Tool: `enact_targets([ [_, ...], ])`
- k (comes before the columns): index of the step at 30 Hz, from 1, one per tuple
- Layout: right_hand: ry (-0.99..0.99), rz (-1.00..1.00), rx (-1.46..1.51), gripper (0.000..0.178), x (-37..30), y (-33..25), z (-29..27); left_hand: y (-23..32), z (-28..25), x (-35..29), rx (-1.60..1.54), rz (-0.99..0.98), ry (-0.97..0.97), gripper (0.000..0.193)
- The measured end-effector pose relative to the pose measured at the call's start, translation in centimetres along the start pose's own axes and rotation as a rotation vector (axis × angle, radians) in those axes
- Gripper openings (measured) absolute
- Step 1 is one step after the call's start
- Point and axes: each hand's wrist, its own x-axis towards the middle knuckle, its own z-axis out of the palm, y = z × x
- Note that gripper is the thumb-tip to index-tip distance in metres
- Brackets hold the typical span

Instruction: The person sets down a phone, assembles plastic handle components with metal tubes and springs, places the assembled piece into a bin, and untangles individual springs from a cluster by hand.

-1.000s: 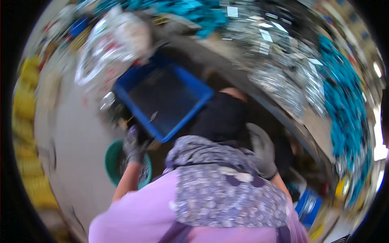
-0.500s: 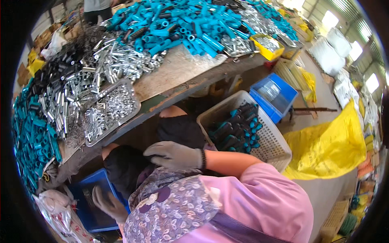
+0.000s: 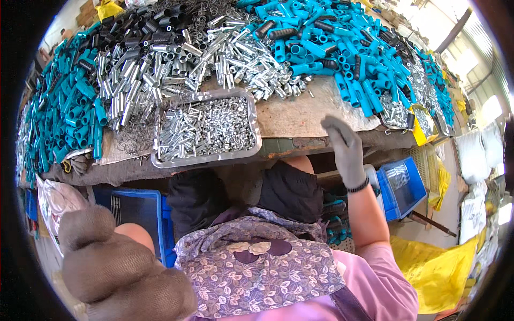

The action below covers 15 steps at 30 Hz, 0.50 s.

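Observation:
My left hand [image 3: 118, 262], in a grey-brown glove, is raised large at the lower left, with its fingers bent and pressed together. Whatever lies inside them, if anything, is hidden. My right hand [image 3: 347, 152], gloved in grey, is held up just in front of the bench edge with its fingers stretched and nothing in them. Nearest to it on the bench [image 3: 294, 115] are teal plastic handles [image 3: 358, 85]. A clear tray [image 3: 257, 144] of small metal pins and sleeves sits at the bench's front edge, with a heap of shiny metal tubes [image 3: 227, 67] behind it.
More teal handles [image 3: 67, 115] and black grips [image 3: 160, 24] are heaped on the bench. Below, a blue crate [image 3: 160, 214] stands at the left and another blue crate [image 3: 407, 187] at the right. A yellow sack [image 3: 439, 267] lies on the floor at the right.
My view has turned, so the bench is now more squarely in front. My right hand has risen from my lap to the bench edge. My left hand has come up from beside the blue crate.

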Motion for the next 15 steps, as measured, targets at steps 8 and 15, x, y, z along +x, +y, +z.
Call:
enact_targets([
  [8,-0.023,-0.411,-0.23,0.028,15.8,1.8,5.1,-3.3,0.8,-1.7,-0.012,-0.232,-0.078,0.013],
  [15,-0.038,-0.588,-0.992,0.028,20.5,-1.1,12.3,-11.7,3.8,-7.7,-0.012,-0.522,-0.055,0.036],
])
